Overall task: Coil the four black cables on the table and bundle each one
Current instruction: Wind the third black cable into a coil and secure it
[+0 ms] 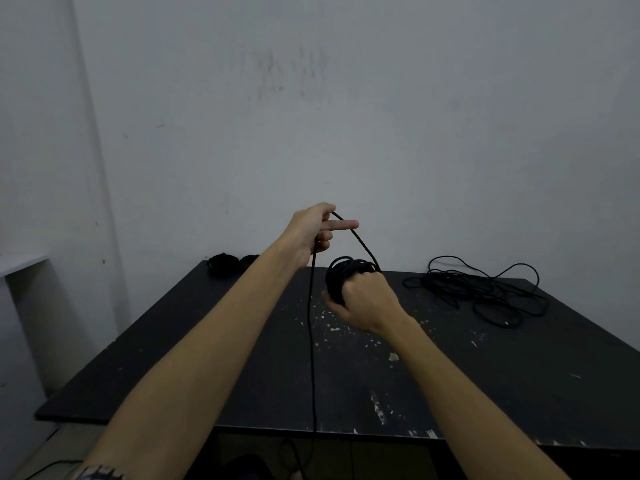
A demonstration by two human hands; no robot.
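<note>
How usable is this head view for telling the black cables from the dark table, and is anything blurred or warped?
Head view: dim, flat light, no glare. The loose cable and finished bundles nearly merge with the black table. The coil in the right hand reads as one dark mass. The strand from the left hand shows clearly against the wall. Wide-angle distortion stretches the forearms; slight softness overall.

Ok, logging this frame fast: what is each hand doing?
Left hand: pinches the loose cable strand, held up.
Right hand: grips the cable coil.
</note>
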